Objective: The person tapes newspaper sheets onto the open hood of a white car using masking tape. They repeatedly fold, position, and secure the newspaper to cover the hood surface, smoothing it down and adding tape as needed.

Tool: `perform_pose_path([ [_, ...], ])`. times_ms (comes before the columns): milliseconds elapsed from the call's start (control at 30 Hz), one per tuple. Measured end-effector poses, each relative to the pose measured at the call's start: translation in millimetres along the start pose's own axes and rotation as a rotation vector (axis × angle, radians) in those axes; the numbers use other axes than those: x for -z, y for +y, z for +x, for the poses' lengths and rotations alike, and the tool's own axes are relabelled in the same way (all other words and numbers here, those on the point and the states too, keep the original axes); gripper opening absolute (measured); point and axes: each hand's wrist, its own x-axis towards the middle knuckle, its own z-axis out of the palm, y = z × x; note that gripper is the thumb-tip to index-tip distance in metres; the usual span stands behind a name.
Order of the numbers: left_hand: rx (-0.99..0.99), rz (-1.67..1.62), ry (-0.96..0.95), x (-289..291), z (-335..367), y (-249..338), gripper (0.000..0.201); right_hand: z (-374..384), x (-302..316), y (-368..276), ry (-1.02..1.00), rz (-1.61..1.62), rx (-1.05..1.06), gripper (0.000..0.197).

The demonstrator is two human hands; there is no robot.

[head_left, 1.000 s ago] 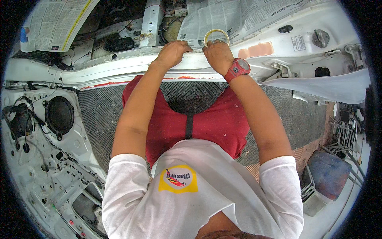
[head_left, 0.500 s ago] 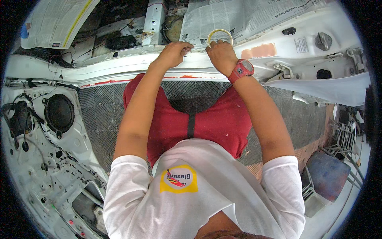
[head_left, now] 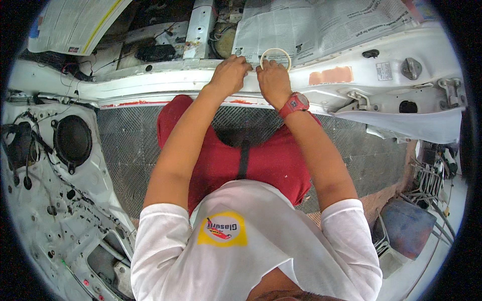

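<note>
A roll of masking tape [head_left: 275,49] is in my right hand [head_left: 273,83], its ring standing up past the knuckles over the edge of the newspaper [head_left: 296,30]. My left hand [head_left: 230,76] is close by on the left, above the white car sill [head_left: 165,85]. Its fingers are curled together at the paper's near corner, and what they pinch, if anything, is hidden. The newspaper lies over the car's floor, its near edge along the sill.
Bare car floor with wires and a metal crossbar [head_left: 200,30] lies left of the newspaper. A stripped door panel with a speaker [head_left: 73,142] stands at left. Stools [head_left: 409,226] are at lower right. A ribbed mat [head_left: 135,140] covers the ground.
My hands have come closer together. The left has shifted right, and the right has moved slightly left and nearer to me with the tape roll. The view has shifted a little.
</note>
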Motion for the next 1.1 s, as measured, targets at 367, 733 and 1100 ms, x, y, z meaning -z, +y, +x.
perform_pose_path([
  [367,0.073,-0.034,-0.008,-4.6,-3.0,12.1,0.037,12.4,-3.2,-2.7,-0.027,-0.022,-0.028,0.022],
  [733,0.126,-0.014,-0.013,-2.6,-4.5,29.8,0.041,-0.3,14.2,18.6,0.008,0.081,0.002,0.019],
  [1100,0.139,0.057,-0.021,-13.4,4.8,43.4,0.037,127.5,199.0,110.3,0.863,-0.07,-0.071,0.033],
])
